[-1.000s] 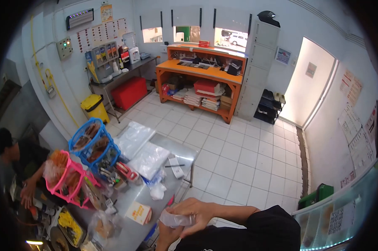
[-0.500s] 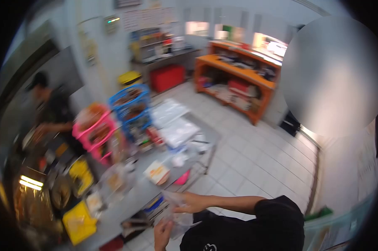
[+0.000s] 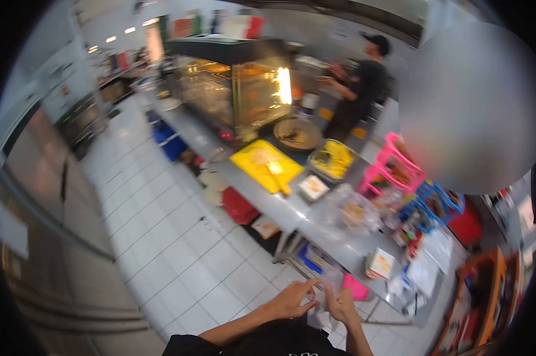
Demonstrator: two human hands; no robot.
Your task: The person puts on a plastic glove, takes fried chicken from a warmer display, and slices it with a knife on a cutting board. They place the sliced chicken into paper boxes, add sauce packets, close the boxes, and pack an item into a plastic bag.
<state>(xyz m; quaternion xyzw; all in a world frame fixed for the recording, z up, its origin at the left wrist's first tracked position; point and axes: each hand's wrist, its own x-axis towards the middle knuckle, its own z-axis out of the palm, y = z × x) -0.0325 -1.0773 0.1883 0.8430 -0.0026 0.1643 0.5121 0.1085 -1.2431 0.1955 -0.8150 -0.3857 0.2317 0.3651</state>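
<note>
A thin clear plastic bag (image 3: 333, 279) hangs between my two hands at the bottom centre, in front of the steel table's edge. My left hand (image 3: 293, 300) has its thumb and fingers bent at the bag's left side, with a gap between them; the fine contact is blurred. On the bag's right side, my right hand (image 3: 341, 305) pinches the plastic. A small printed box (image 3: 379, 263) stands on the steel table (image 3: 339, 240) above and right of my hands. Farther left on the table are a yellow cutting board (image 3: 266, 166) and a white box (image 3: 313, 187).
A lit glass display case (image 3: 232, 95) stands on the counter, with a co-worker (image 3: 363, 83) behind it. Pink baskets (image 3: 392, 163), blue baskets (image 3: 437, 204) and a tray of yellow food (image 3: 333, 159) line the table. Tiled floor (image 3: 161, 237) lies left; an orange shelf (image 3: 481, 291) is right.
The view has swung left, bringing the display case and left floor into sight. My hands have moved apart from their earlier overlap, and the bag now hangs between them.
</note>
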